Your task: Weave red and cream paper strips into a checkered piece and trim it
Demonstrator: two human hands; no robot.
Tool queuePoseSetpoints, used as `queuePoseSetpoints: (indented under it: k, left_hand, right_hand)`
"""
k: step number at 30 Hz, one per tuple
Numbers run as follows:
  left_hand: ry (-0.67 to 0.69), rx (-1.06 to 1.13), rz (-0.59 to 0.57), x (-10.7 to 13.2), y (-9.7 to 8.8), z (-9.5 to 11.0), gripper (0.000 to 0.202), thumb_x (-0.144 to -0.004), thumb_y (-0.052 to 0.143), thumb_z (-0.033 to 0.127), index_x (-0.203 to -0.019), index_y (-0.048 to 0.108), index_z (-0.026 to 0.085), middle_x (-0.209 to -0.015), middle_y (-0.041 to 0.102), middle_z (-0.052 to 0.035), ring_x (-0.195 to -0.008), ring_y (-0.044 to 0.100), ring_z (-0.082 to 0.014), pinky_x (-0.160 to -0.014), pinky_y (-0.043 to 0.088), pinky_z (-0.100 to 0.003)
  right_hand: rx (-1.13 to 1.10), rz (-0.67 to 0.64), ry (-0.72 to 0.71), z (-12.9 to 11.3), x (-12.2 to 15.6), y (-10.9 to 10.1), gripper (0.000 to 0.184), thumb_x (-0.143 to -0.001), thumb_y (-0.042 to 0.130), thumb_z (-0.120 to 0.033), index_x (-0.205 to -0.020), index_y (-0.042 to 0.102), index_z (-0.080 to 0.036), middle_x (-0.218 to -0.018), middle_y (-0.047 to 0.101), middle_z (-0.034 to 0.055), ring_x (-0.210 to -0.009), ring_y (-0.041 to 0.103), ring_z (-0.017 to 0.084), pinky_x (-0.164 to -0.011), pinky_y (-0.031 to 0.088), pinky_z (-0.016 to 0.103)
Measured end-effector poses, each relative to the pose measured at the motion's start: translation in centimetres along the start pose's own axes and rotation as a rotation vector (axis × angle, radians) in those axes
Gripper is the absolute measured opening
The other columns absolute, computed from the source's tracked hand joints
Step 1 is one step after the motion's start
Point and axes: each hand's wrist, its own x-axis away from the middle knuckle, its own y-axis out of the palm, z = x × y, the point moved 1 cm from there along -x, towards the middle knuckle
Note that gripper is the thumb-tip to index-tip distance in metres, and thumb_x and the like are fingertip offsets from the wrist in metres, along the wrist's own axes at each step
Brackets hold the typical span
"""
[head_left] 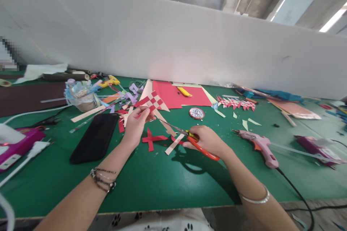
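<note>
My left hand point(138, 121) pinches a woven paper piece point(154, 101), checkered red and cream, above the table. My right hand point(207, 139) is closed around the orange-handled scissors point(203, 148). Their blades point left toward the woven piece, beside a cream strip that slants down from it. Whether the blades touch the paper I cannot tell. Beneath the hands lie a crossed pair of red paper strips point(150, 138) and a short cream strip point(174, 144). Behind are red paper sheets point(168, 95) with a yellow utility knife point(184, 91) on top.
A black phone point(94, 138) lies left of my left hand. To the right are a pink glue gun point(260, 148) with its cord and a purple power strip point(320, 148). Farther back are a round tin point(196, 113) and another red-and-white woven strip point(236, 103). A white partition point(173, 39) stands behind.
</note>
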Motion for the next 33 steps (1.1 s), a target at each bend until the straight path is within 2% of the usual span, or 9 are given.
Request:
queuePoseSetpoints:
  k: [15, 20, 26, 30, 33]
  left_hand:
    - [-0.021, -0.008, -0.013, 0.1, 0.2, 0.1, 0.022, -0.062, 0.066, 0.033, -0.069, 0.055, 0.015, -0.062, 0.06, 0.0035, -0.054, 0.058, -0.0097, -0.059, 0.047, -0.022]
    - [-0.057, -0.012, 0.032, -0.1, 0.0, 0.0, 0.027, -0.059, 0.068, 0.036, -0.069, 0.055, 0.015, -0.063, 0.06, 0.0035, -0.055, 0.059, -0.01, -0.06, 0.047, -0.022]
    - [-0.094, -0.027, 0.116, -0.9, -0.7, -0.5, 0.03, -0.059, 0.067, 0.04, -0.071, 0.054, 0.016, -0.066, 0.061, 0.003, -0.058, 0.059, -0.0101, -0.06, 0.046, -0.022]
    - [-0.099, -0.051, 0.133, -1.4, -1.4, -1.1, 0.033, -0.057, 0.068, 0.043, -0.07, 0.056, 0.016, -0.067, 0.061, 0.0019, -0.057, 0.059, -0.0104, -0.059, 0.046, -0.022]
    - [-0.091, -0.08, 0.142, -1.7, -1.8, -1.6, 0.035, -0.056, 0.069, 0.046, -0.069, 0.056, 0.015, -0.066, 0.061, 0.0014, -0.057, 0.059, -0.0111, -0.057, 0.046, -0.022]
  right_hand:
    - [0.023, 0.006, 0.039, 0.2, 0.0, -0.1, 0.052, -0.073, 0.047, -0.066, -0.054, 0.042, -0.017, -0.053, 0.04, -0.0032, -0.048, 0.027, 0.007, -0.049, 0.016, 0.022]
    - [0.048, 0.01, 0.056, 0.5, -0.1, 0.1, 0.053, -0.074, 0.045, -0.066, -0.055, 0.045, -0.017, -0.053, 0.042, -0.0027, -0.046, 0.028, 0.007, -0.048, 0.016, 0.022]
    - [0.09, 0.044, 0.146, 1.4, -0.5, 0.3, 0.052, -0.077, 0.042, -0.066, -0.057, 0.049, -0.018, -0.053, 0.048, -0.0009, -0.046, 0.034, 0.008, -0.048, 0.02, 0.022]
    - [0.131, 0.06, 0.248, 2.3, -0.7, 0.5, 0.05, -0.078, 0.041, -0.064, -0.061, 0.054, -0.019, -0.058, 0.054, 0.0018, -0.049, 0.044, 0.011, -0.047, 0.021, 0.022]
    - [0.15, 0.065, 0.274, 2.7, -1.0, 0.7, 0.049, -0.079, 0.041, -0.063, -0.063, 0.057, -0.019, -0.063, 0.059, 0.0038, -0.054, 0.052, 0.013, -0.047, 0.022, 0.022]
